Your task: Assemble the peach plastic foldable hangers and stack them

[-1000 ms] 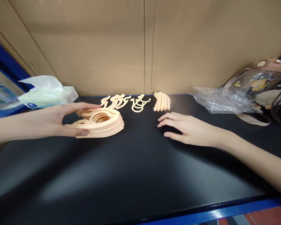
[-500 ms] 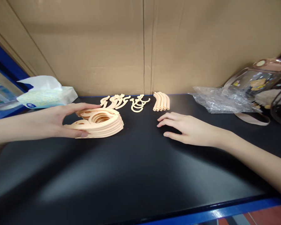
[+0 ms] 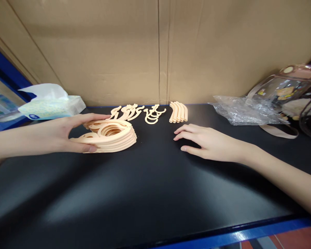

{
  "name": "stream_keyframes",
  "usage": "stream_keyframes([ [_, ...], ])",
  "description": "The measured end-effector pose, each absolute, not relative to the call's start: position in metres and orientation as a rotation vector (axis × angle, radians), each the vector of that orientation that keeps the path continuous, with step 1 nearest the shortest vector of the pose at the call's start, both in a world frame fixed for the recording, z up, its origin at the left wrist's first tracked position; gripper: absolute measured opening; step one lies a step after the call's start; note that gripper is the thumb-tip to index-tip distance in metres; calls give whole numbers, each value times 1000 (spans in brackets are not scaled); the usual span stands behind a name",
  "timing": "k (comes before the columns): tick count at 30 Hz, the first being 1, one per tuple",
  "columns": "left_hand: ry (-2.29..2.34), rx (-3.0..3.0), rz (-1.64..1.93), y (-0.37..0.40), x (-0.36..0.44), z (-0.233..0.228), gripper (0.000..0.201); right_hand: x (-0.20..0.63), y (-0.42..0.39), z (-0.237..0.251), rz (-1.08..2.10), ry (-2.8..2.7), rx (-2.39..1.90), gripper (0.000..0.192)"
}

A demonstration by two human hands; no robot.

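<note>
A stack of peach plastic ring-shaped pieces [image 3: 114, 136] lies on the black tabletop [image 3: 145, 193]. My left hand [image 3: 64, 133] grips the stack's left side, thumb at the front edge and fingers over the back. My right hand [image 3: 207, 141] rests palm down on the tabletop to the right, fingers apart and holding nothing. Behind the stack lie several peach hook pieces [image 3: 128, 111], a small pile of curved hooks [image 3: 153, 115] and a row of short peach bars [image 3: 178, 112].
A cardboard wall [image 3: 158, 52] closes the back. A tissue pack [image 3: 50, 103] sits at the far left. Crumpled clear plastic [image 3: 243, 111] and a transparent bag with a strap [image 3: 287, 93] lie at the right. A blue edge [image 3: 248, 233] runs along the table's front.
</note>
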State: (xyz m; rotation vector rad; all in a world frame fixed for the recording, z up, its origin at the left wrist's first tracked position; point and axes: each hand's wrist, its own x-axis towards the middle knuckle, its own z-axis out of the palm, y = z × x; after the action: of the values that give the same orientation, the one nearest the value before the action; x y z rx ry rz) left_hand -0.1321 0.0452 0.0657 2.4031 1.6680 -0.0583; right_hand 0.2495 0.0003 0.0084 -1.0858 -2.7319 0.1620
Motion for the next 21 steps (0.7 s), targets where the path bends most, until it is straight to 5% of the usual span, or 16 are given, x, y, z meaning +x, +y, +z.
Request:
stream_keyframes([
  [21, 1660, 2324, 22, 43, -129, 66, 88, 249, 0, 8, 138, -2739, -1099, 33],
])
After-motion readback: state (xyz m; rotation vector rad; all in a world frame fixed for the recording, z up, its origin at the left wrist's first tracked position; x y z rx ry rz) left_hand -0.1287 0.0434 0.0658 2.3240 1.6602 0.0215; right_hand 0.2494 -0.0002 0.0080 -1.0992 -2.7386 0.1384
